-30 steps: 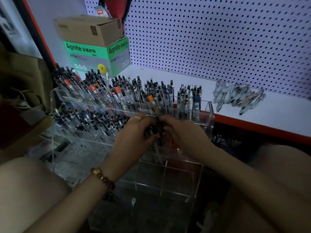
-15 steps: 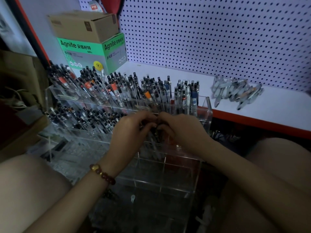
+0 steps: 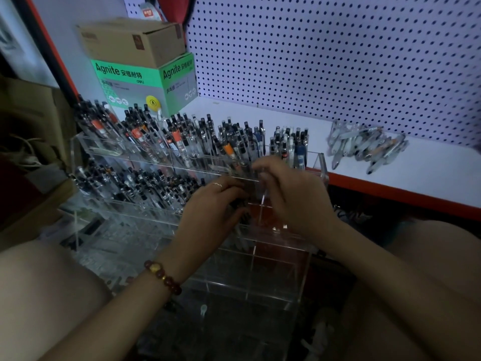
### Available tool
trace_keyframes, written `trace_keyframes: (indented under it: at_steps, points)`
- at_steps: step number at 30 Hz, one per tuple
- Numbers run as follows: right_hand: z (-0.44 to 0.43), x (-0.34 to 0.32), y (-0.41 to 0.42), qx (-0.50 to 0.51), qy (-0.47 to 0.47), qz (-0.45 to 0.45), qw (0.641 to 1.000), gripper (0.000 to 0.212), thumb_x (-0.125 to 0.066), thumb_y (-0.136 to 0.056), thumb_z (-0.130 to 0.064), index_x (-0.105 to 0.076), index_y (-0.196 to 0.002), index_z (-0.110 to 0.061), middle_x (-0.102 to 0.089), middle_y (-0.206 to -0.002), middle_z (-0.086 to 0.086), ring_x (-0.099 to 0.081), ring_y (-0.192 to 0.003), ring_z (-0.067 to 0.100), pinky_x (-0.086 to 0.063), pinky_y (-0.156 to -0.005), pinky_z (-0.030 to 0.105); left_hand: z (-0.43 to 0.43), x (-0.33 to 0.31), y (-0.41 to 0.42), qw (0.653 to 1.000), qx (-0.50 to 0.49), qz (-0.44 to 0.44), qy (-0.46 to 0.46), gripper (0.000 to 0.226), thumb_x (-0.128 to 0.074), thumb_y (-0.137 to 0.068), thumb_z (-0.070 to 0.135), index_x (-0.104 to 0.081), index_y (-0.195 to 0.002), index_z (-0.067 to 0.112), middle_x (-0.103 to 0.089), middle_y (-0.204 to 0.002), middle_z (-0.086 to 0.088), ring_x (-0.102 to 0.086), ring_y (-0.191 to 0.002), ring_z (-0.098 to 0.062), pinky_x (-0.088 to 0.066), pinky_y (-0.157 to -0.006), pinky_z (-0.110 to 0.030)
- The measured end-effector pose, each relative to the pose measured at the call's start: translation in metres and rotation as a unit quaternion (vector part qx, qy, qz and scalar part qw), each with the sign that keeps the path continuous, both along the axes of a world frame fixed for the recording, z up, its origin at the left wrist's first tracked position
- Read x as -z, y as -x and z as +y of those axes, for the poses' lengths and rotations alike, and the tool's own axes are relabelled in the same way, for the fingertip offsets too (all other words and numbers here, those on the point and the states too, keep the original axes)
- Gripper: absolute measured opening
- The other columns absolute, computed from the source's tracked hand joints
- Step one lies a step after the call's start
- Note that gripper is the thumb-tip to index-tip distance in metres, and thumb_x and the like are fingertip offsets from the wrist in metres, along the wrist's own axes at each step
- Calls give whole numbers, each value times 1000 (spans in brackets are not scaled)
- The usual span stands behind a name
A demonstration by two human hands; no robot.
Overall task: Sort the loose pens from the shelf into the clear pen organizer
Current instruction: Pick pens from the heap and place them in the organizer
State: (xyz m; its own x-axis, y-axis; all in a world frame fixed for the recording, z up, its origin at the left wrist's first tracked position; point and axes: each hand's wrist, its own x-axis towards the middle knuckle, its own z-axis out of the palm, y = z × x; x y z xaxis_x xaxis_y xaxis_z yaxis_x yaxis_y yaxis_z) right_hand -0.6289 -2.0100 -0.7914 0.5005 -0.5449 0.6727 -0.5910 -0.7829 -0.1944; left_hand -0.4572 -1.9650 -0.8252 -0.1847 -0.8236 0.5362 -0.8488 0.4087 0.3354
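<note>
1. Head view: both hands meet over the right end of the organizer [image 3: 322, 165], at its middle tier. Left hand [image 3: 208, 209] is curled round a small bundle [image 3: 243, 204] of dark pens, tips down. Right hand [image 3: 294, 199] has its fingers curled in towards the bundle's top. Too blurred to tell whether it pinches a pen or just steadies.
2. Judgement: the step in hand is seating that bundle in a right-hand cell of the middle tier. Task looks well along. The top tier and the left of the middle tier are packed; the lower front cells look unfilled.
3. Loose pens [image 3: 364, 148] lie in a heap on the shelf [image 3: 429, 181], right of the organizer and apart from it, near the pegboard [image 3: 338, 61].
4. Line up all tips the same way before release. Better to let the right hand feed pens one at a time out of the left's grip than to drop the lot.
5. Aim between the dividers [image 3: 261, 204]. They're clear and hard to see, so feel for the edge with a fingertip first.
6. Keep knuckles off the top-tier pens [image 3: 229, 142] just behind; a nudge could tip some out.
7. Match type: dark barrels go with dark. The heap looks mostly clear-bodied, so it probably wants its own cell.
8. Risk: the acrylic looks light, and a push at the right end could shift it. Press straight down, gently.
</note>
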Motion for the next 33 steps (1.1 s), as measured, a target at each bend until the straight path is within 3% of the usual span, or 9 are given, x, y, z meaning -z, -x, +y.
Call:
trace_keyframes:
  at_steps: [7,9,11,15,19,22,26,31,33]
  points:
    - [-9,-34,40,32,18,-168,985,21,-42,-98,-15,-63,-99,-11,-56,-54,4,-47,-39,18,-38,-36,34,-5,-38,-2,995,49,25,82,27,-56,-88,37,-70,-96,15,-66,-103,1,-58,-102,-17,-44,-89,-35]
    - [-20,-57,61,89,-30,-210,973,18,-42,-98,-16,-60,-100,-15,-60,-61,6,-49,-43,16,-40,-42,33,-9,-60,2,991,78,26,107,26,-51,-91,34,-68,-94,15,-65,-100,3,-57,-97,-16,-44,-87,-34]
    - [-44,-76,92,189,-132,-158,960,16,-43,-98,-16,-59,-101,-18,-66,-77,4,-54,-52,11,-44,-52,30,-15,-80,8,988,100,45,110,25,-49,-92,33,-67,-92,16,-64,-98,6,-57,-95,-15,-45,-85,-37]
    - [-100,-72,155,364,-383,-41,848,22,-49,-96,-11,-58,-114,-4,-62,-103,22,-62,-88,35,-51,-75,43,-35,-106,30,985,135,59,95,26,-45,-93,35,-66,-92,20,-61,-97,11,-55,-96,-11,-46,-87,-40]
    - [-133,-32,182,445,-421,-78,787,26,-54,-95,-30,-38,-101,-10,-50,-96,25,-53,-68,29,-43,-53,29,-61,-116,59,979,162,70,103,24,-45,-91,33,-66,-92,22,-61,-96,14,-54,-98,-7,-44,-88,-35]
    - [-149,-15,189,440,-391,-88,804,30,-51,-96,-30,-41,-76,-9,-48,-89,25,-59,-86,33,-42,-65,30,-76,-118,84,976,173,79,104,23,-45,-90,32,-66,-91,23,-60,-95,16,-52,-97,-4,-41,-89,-31]
    - [-158,-12,190,399,-414,-187,796,39,-55,-93,-11,-36,-58,-10,-36,-51,7,-36,-44,18,-28,-45,25,-88,-117,116,976,178,88,89,25,-42,-88,35,-65,-90,25,-57,-92,19,-49,-94,0,-36,-88,-19]
    - [-166,-6,196,370,-434,-225,790,29,-52,-94,-13,-45,-66,-11,-41,-55,4,-37,-46,17,-27,-47,24,-95,-112,142,973,200,78,90,23,-44,-87,30,-65,-86,22,-61,-88,17,-51,-89,-1,-35,-86,-20]
    - [-167,-4,198,378,-428,-228,789,19,-48,-98,-17,-54,-88,-2,-44,-57,3,-39,-46,15,-28,-45,24,-97,-111,148,971,208,77,95,21,-45,-86,28,-65,-85,21,-61,-87,16,-52,-88,-2,-37,-85,-23]
